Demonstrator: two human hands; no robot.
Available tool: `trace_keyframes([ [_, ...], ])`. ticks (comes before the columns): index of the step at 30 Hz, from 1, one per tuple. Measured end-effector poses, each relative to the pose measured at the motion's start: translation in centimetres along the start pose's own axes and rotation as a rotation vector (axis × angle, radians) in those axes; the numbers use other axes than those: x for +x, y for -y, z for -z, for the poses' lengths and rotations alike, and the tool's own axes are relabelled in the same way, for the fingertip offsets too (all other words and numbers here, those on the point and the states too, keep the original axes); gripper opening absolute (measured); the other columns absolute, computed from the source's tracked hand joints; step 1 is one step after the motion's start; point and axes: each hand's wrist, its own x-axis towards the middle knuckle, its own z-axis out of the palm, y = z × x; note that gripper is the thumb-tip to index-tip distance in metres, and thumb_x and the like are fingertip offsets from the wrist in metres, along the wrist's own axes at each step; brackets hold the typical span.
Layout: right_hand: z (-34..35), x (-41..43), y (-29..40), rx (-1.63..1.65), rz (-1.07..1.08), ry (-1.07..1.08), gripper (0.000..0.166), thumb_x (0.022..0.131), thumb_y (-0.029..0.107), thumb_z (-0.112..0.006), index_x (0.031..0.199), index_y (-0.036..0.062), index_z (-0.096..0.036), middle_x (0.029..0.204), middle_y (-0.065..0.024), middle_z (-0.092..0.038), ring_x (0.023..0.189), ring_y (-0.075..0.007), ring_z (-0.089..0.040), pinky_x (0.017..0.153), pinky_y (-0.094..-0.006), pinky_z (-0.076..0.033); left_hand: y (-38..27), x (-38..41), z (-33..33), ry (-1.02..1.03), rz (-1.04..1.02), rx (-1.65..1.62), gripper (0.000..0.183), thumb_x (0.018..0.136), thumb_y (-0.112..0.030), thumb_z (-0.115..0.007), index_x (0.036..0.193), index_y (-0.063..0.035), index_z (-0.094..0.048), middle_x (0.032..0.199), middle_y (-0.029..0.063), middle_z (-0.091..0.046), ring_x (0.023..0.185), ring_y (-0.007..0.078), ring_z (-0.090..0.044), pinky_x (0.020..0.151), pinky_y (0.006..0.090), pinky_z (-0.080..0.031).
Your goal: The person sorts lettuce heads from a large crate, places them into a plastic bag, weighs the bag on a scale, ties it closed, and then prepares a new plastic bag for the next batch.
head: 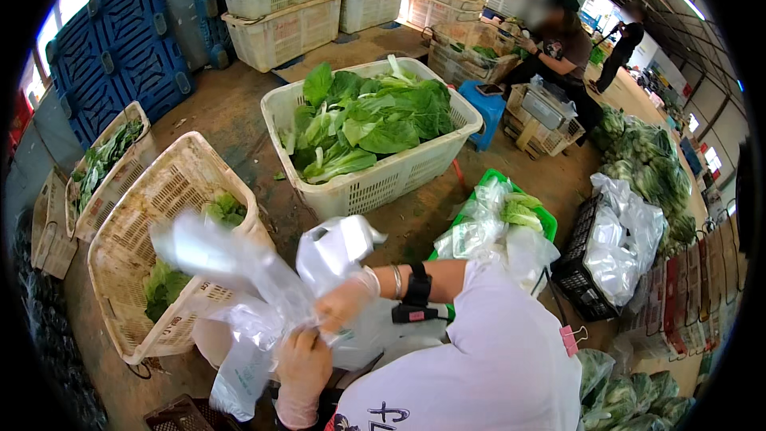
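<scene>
My right hand (347, 300) and my left hand (305, 362) meet low in the head view, both in thin clear gloves. Their fingers pinch the gathered part of a clear plastic bag (245, 317) that bears green print. Its loose upper end is blurred and sweeps out over a dirty white crate (161, 191) holding some leafy greens (164, 288). More white plastic (329, 248) lies just beyond my right hand. A black strap with a small device (417, 293) circles my right wrist. Whether the pinched bag contains anything cannot be told.
A white crate (383, 191) of leafy greens stands ahead. Right of it are a green basket (547, 221) with bagged greens and a black crate (574, 263) of plastic bags. A person (562, 60) sits by a blue stool (488, 114). Bagged vegetables (634, 398) lie lower right.
</scene>
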Motion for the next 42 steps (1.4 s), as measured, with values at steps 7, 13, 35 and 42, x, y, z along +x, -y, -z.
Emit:
trace_keyframes([
  [7,-4.9,0.6,4.1,-0.028,-0.24,-0.238,0.019,0.066,0.013,-0.065,0.07,-0.001,-0.053,0.064,-0.0147,-0.059,0.062,-0.0305,-0.057,0.059,-0.0397,-0.045,2.0,-0.6,-0.5,-0.259,0.127,0.065,0.058,0.062,-0.027,-0.075,0.11,-0.0043,-0.053,0.097,0.0154,-0.055,0.094,0.0346,-0.05,0.079,0.0483,-0.038],
  [13,-9.0,-1.1,1.0,-0.461,-0.122,-1.025,0.059,0.069,0.02,-0.068,0.12,-0.0026,-0.046,0.097,-0.0195,-0.061,0.088,-0.0349,-0.059,0.08,-0.0385,-0.047,3.6,-0.7,0.1,0.215,0.34,0.135,0.062,0.057,-0.033,-0.077,0.104,-0.0011,-0.054,0.088,0.0176,-0.058,0.086,0.0349,-0.054,0.079,0.0457,-0.04],
  [35,-12.6,-40.6,-4.3,-0.343,-1.971,-1.107,0.054,0.078,0.03,-0.055,0.124,0.004,-0.048,0.113,-0.0248,-0.057,0.106,-0.0375,-0.055,0.093,-0.0437,-0.042,14.9,-13.9,6.0,-0.73,0.974,-0.462,0.029,0.087,-0.008,-0.059,0.112,0.0055,-0.053,0.103,0.012,-0.06,0.088,0.0178,-0.058,0.074,0.0281,-0.049],
  [42,-9.7,-28.7,-7.7,-0.034,-1.999,-0.143,0.082,0.059,0.056,-0.075,0.124,0.0105,-0.054,0.131,-0.0115,-0.05,0.123,-0.0288,-0.044,0.101,-0.0478,-0.032,14.9,-19.2,9.6,-1.079,0.899,-0.569,0.038,0.092,-0.019,-0.05,0.123,0.0035,-0.047,0.108,0.013,-0.059,0.093,0.0227,-0.057,0.079,0.0317,-0.047],
])
